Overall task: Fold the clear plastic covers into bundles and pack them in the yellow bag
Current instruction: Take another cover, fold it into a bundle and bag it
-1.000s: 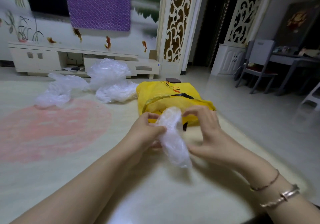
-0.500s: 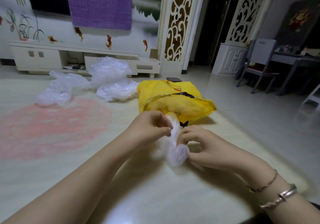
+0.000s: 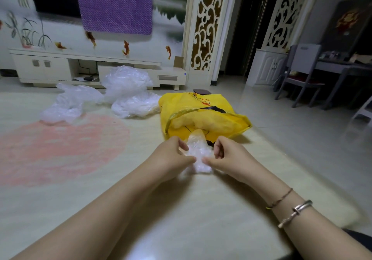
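Observation:
A crumpled clear plastic cover (image 3: 198,153) is bunched into a small bundle just above the floor mat, in front of the yellow bag (image 3: 203,116). My left hand (image 3: 171,155) pinches its left side and my right hand (image 3: 227,157) pinches its right side, thumbs nearly meeting below it. The bag lies on its side with its mouth open toward me, pale plastic showing inside. More loose clear covers (image 3: 128,92) lie in heaps at the far left of the bag, with another heap (image 3: 68,104) further left.
A low white TV cabinet (image 3: 60,66) runs along the back wall. A dark phone-like object (image 3: 202,92) lies behind the bag. A grey chair (image 3: 300,76) and desk stand at the right. The mat's right edge meets glossy tiles.
The bundle has been squeezed shorter and more compact. Both hands drew closer together and moved slightly forward toward the bag's mouth.

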A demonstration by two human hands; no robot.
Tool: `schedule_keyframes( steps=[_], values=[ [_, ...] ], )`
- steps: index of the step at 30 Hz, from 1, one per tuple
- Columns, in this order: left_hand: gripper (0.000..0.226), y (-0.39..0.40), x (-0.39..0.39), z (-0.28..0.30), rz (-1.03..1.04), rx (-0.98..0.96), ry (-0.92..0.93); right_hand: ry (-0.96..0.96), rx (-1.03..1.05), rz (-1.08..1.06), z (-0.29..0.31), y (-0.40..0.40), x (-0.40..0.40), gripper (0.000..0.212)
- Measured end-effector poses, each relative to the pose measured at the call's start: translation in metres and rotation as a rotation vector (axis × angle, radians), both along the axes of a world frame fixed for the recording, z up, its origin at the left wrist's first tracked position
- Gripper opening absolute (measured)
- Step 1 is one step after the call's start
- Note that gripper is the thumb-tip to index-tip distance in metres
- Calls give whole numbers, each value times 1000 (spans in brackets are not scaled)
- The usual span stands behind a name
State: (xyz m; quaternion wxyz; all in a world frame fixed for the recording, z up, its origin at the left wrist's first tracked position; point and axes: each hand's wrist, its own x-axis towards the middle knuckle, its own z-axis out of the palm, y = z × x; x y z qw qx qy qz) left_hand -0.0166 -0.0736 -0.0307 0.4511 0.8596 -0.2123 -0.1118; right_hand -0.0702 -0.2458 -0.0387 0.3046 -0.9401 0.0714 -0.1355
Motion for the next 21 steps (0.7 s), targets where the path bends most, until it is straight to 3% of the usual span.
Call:
schedule_keyframes(
  steps=[3, 6, 8, 13, 21],
  values=[
    [27, 0, 0, -2, 31, -27, -2, -87, 18, 27, 6, 4, -2, 35],
    [29, -1, 1, -3, 45, -41, 14, -200, 42, 181, 15, 6, -11, 18],
    [31, -1, 2, -3, 45, -38, 24, -184, 0, 271, 16, 7, -19, 14],
    [35, 2, 6, 3, 16, -83, 123, -32, -183, 366, 3, 6, -26, 33],
    [41, 17, 11, 20, -47, -175, 244, -128, -187, 337, 1, 12, -16, 17]
  ],
)
